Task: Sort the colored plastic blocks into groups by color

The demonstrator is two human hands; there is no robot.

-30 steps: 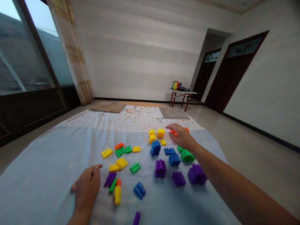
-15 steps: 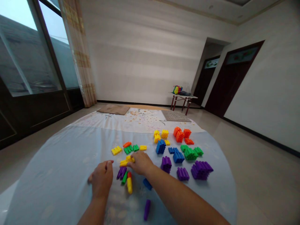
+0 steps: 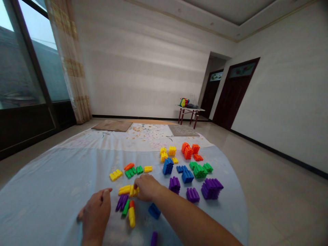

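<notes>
A right hand (image 3: 146, 188) pinches yellow pieces (image 3: 133, 191) mid-table, purple blocks (image 3: 174, 185) beyond its wrist; the loosely curled left hand (image 3: 96, 213) rests near the blue cloth's (image 3: 58, 191) open left side.

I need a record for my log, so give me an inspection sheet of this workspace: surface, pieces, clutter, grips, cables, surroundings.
Surface: light blue cloth, wrinkled, with a white floral part at the far side.
Pieces: orange blocks, green blocks, blue blocks and purple blocks cluster by colour on the right; mixed colours lie loose on the left.
Clutter: flat brown mat and grey patterned mat at the far side.
Grips: right hand has its fingertips at yellow pieces, hold unclear; left hand near the cloth, nothing seen in it.
Cables: nothing seen.
Surroundings: small side table bearing a colourful bag; curtain by the window.
</notes>
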